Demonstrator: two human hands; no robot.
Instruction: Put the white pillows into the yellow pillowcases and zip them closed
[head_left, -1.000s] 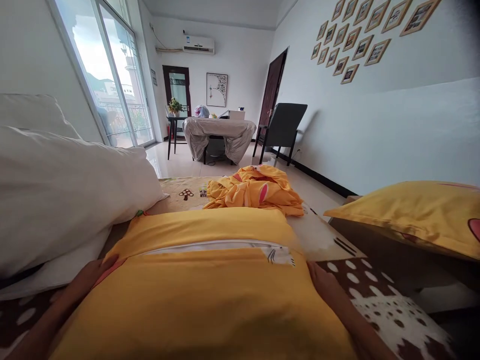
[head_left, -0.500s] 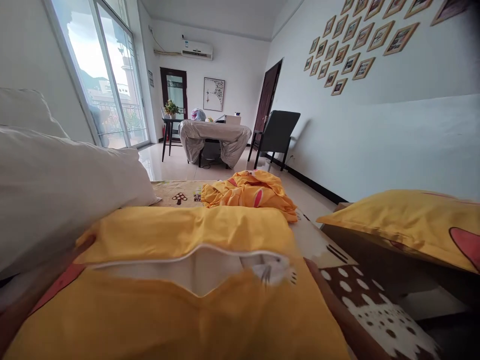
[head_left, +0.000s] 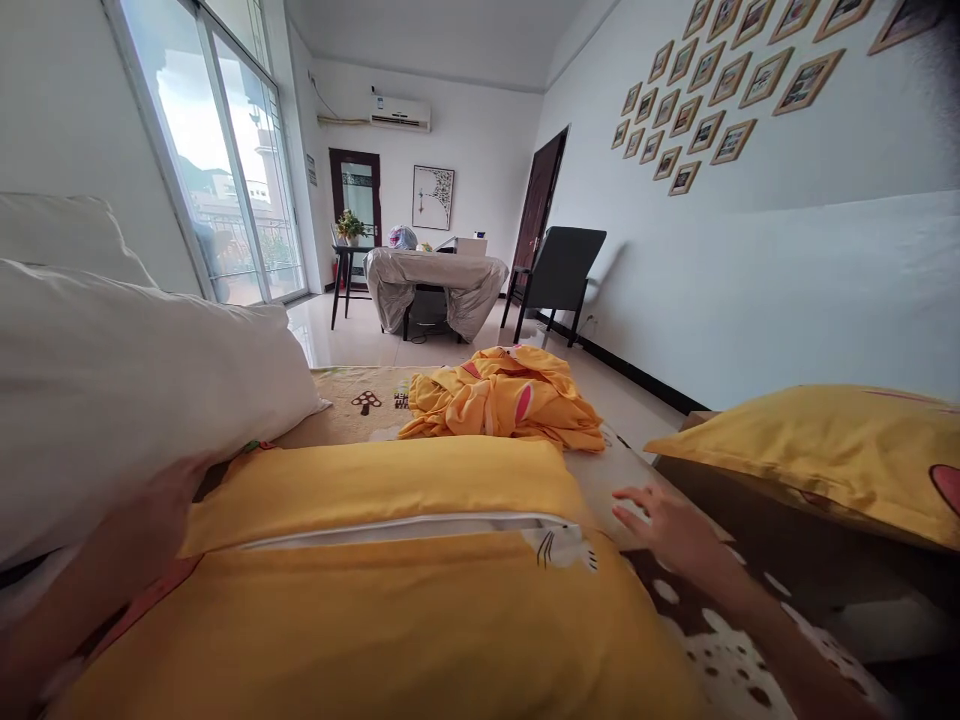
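A big pillow in a yellow case (head_left: 390,610) lies across the bed right in front of me, its white-edged opening facing up. My right hand (head_left: 671,525) hovers just off the pillow's right corner with fingers spread, holding nothing. My left arm (head_left: 105,590) runs along the pillow's left side; the hand's fingers are blurred and tucked under the white pillow (head_left: 127,390), so their state is hidden. A crumpled yellow cover (head_left: 502,400) lies farther down the bed.
Another yellow pillow (head_left: 825,450) rests on a dark ledge at the right. The bed sheet (head_left: 720,640) is brown with white spots. Beyond the bed are a covered table (head_left: 439,275), a dark chair (head_left: 562,260) and glass doors (head_left: 217,160).
My right hand has come out from the pillow's right side and opened above the sheet. The gaping opening of the yellow case has flattened nearly closed.
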